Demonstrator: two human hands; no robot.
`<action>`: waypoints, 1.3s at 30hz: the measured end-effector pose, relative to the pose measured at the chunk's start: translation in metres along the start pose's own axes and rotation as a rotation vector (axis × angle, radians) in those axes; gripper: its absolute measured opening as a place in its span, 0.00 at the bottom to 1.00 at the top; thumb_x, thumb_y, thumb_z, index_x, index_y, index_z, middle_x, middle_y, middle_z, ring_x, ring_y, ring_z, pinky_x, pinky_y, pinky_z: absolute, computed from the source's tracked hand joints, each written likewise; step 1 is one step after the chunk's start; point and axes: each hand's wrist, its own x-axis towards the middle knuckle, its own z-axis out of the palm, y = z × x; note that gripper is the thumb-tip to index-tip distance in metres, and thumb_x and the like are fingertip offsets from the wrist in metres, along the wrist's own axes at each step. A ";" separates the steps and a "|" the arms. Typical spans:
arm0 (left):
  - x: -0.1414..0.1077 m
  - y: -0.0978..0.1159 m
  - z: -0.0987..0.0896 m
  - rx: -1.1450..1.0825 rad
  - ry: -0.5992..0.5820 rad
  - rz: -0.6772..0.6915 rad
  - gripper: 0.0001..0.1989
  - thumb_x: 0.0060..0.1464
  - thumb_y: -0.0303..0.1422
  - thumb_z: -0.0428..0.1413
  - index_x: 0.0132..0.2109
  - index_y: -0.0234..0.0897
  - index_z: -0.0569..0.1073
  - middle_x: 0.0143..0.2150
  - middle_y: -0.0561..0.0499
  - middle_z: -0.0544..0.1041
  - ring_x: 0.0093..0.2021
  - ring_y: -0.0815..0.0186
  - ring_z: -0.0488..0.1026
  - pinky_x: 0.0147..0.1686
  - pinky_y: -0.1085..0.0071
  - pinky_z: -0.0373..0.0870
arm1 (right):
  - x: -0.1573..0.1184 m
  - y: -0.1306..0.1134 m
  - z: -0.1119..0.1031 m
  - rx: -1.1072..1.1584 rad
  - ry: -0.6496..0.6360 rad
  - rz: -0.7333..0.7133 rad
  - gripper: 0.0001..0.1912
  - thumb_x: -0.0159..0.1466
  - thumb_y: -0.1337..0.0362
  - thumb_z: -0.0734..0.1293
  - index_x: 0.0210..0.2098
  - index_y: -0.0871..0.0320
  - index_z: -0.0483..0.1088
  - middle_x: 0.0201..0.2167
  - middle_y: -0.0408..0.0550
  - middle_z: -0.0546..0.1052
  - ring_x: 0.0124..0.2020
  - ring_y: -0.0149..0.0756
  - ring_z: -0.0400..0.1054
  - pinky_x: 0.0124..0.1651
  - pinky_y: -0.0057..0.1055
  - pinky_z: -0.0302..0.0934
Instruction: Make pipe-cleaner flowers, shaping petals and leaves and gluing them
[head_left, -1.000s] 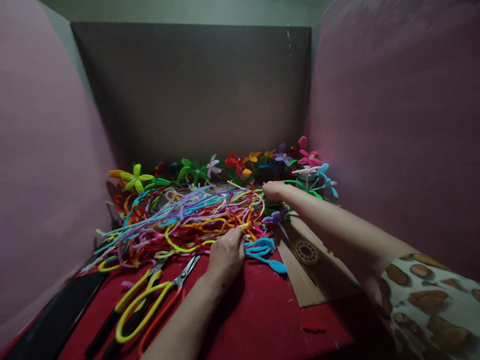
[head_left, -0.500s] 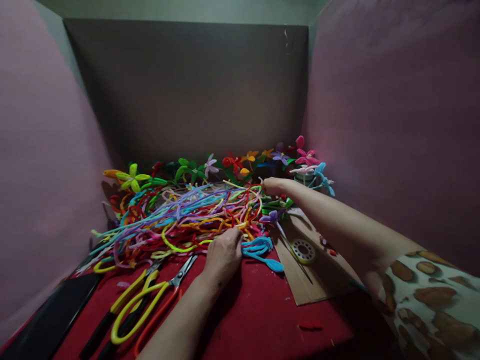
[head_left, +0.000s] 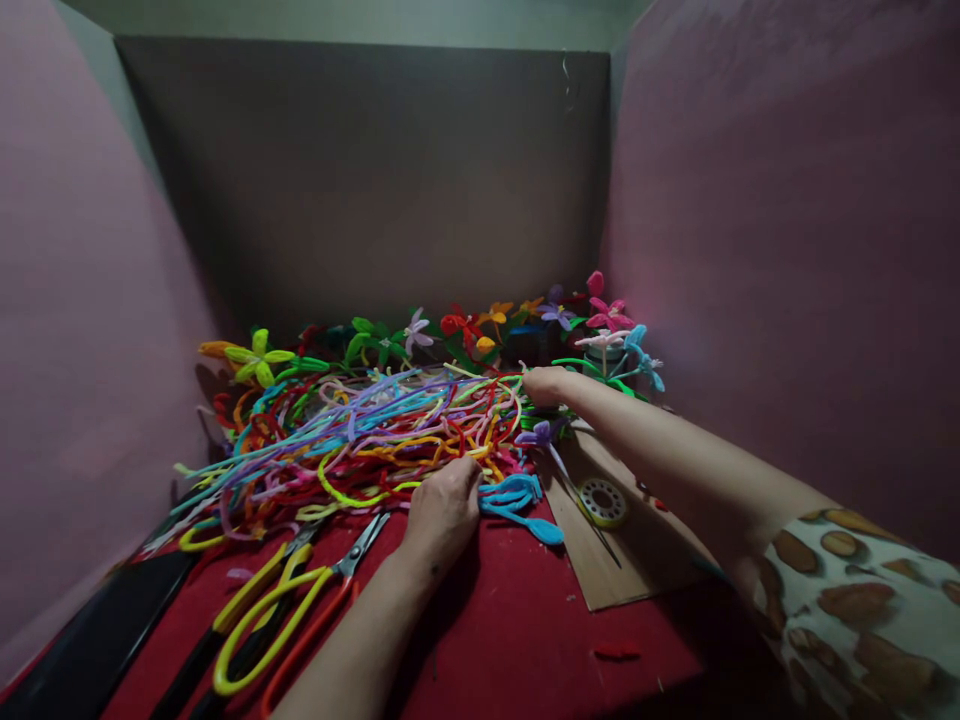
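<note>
My left hand (head_left: 444, 503) is closed at the front of a heap of coloured pipe cleaners (head_left: 360, 430), its fingers curled round the end of some blue pipe-cleaner petals (head_left: 517, 495). The petals stick out to the right, one lower loop reaching over the red cloth. Stretched forward to the right end of the heap is my right hand (head_left: 544, 386). Its fingers curl away from view, and what they pinch is hidden. Green pipe cleaners (head_left: 581, 363) show just behind it. Below that hand lies a purple flower (head_left: 541, 434) with a thin stem.
Scissors with yellow-and-orange handles (head_left: 360, 545) and yellow-and-black pliers (head_left: 259, 590) lie front left by a black slab (head_left: 105, 640). A tape roll (head_left: 602, 502) rests on brown cardboard (head_left: 592, 585). Finished flowers (head_left: 465, 325) line the back; pink walls (head_left: 780, 260) flank both sides.
The view has shifted slightly left across the scene. Green pipe cleaners by my right hand now show behind it rather than below. My left hand stays at the blue petals.
</note>
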 end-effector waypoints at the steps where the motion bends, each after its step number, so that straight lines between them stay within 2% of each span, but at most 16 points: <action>1: 0.000 0.000 0.000 -0.007 0.004 0.001 0.09 0.55 0.30 0.46 0.31 0.39 0.70 0.28 0.50 0.73 0.30 0.67 0.70 0.31 0.74 0.59 | 0.000 0.000 0.001 -0.007 0.016 0.004 0.20 0.52 0.69 0.67 0.44 0.67 0.71 0.41 0.66 0.75 0.43 0.47 0.70 0.41 0.32 0.63; 5: 0.001 0.000 0.001 -0.006 0.005 -0.005 0.09 0.55 0.30 0.46 0.31 0.38 0.70 0.28 0.49 0.73 0.30 0.66 0.70 0.30 0.73 0.59 | -0.002 0.003 -0.003 -0.039 0.096 0.006 0.19 0.54 0.68 0.65 0.45 0.65 0.71 0.43 0.65 0.74 0.46 0.48 0.69 0.43 0.35 0.62; 10: 0.001 -0.001 0.001 -0.059 0.036 -0.053 0.09 0.54 0.31 0.46 0.31 0.37 0.70 0.29 0.49 0.74 0.31 0.65 0.71 0.32 0.72 0.60 | -0.011 0.005 -0.015 -0.017 0.191 -0.028 0.15 0.57 0.68 0.61 0.42 0.62 0.73 0.43 0.62 0.74 0.48 0.48 0.67 0.45 0.37 0.59; 13: 0.004 0.001 -0.002 -0.211 0.095 -0.160 0.09 0.53 0.33 0.47 0.31 0.37 0.71 0.28 0.50 0.75 0.30 0.65 0.71 0.32 0.71 0.61 | -0.016 0.010 -0.023 0.051 0.229 -0.035 0.13 0.57 0.67 0.61 0.40 0.58 0.73 0.42 0.57 0.75 0.45 0.44 0.69 0.43 0.32 0.59; 16: 0.014 0.011 -0.008 -0.323 0.135 -0.241 0.08 0.51 0.33 0.48 0.31 0.37 0.71 0.27 0.50 0.75 0.30 0.65 0.71 0.31 0.71 0.63 | -0.017 0.019 -0.025 0.163 0.234 -0.060 0.12 0.55 0.65 0.63 0.37 0.57 0.74 0.35 0.51 0.77 0.37 0.38 0.70 0.37 0.27 0.59; 20: 0.040 0.029 -0.011 -0.249 0.173 -0.103 0.07 0.50 0.30 0.49 0.33 0.36 0.71 0.32 0.48 0.75 0.34 0.64 0.71 0.35 0.70 0.63 | -0.012 0.033 -0.019 0.370 0.222 -0.144 0.11 0.55 0.64 0.63 0.34 0.61 0.74 0.24 0.46 0.75 0.26 0.30 0.66 0.30 0.23 0.56; 23: 0.065 0.039 -0.007 -0.135 0.218 -0.058 0.07 0.50 0.29 0.49 0.35 0.35 0.71 0.36 0.46 0.73 0.36 0.63 0.70 0.37 0.69 0.64 | -0.011 0.041 -0.015 0.554 0.206 -0.223 0.11 0.54 0.63 0.64 0.33 0.62 0.73 0.23 0.44 0.74 0.22 0.25 0.62 0.26 0.21 0.54; 27: 0.099 0.044 0.007 -0.050 0.243 -0.033 0.07 0.49 0.27 0.51 0.37 0.34 0.71 0.35 0.46 0.73 0.37 0.62 0.69 0.38 0.69 0.64 | -0.013 0.048 -0.012 0.776 0.176 -0.297 0.15 0.53 0.57 0.66 0.33 0.63 0.73 0.21 0.43 0.72 0.20 0.24 0.60 0.25 0.22 0.55; 31: 0.123 0.045 0.018 0.019 0.282 0.001 0.12 0.49 0.29 0.52 0.43 0.37 0.71 0.40 0.45 0.71 0.43 0.59 0.65 0.43 0.66 0.62 | -0.014 0.051 -0.011 0.920 0.136 -0.337 0.17 0.51 0.54 0.67 0.31 0.63 0.73 0.16 0.40 0.69 0.18 0.24 0.58 0.24 0.24 0.55; 35: 0.134 0.042 0.027 0.096 0.288 0.007 0.09 0.48 0.34 0.55 0.38 0.41 0.75 0.39 0.45 0.69 0.44 0.56 0.62 0.42 0.64 0.61 | -0.017 0.053 -0.014 0.991 0.103 -0.369 0.18 0.49 0.52 0.68 0.25 0.63 0.73 0.15 0.41 0.68 0.18 0.24 0.58 0.24 0.24 0.53; 39: 0.140 0.037 0.033 0.144 0.297 0.019 0.08 0.51 0.34 0.52 0.31 0.40 0.76 0.38 0.45 0.69 0.43 0.57 0.61 0.41 0.65 0.61 | -0.025 0.054 -0.020 0.989 0.065 -0.368 0.24 0.54 0.47 0.63 0.20 0.64 0.71 0.17 0.46 0.72 0.18 0.26 0.61 0.23 0.25 0.54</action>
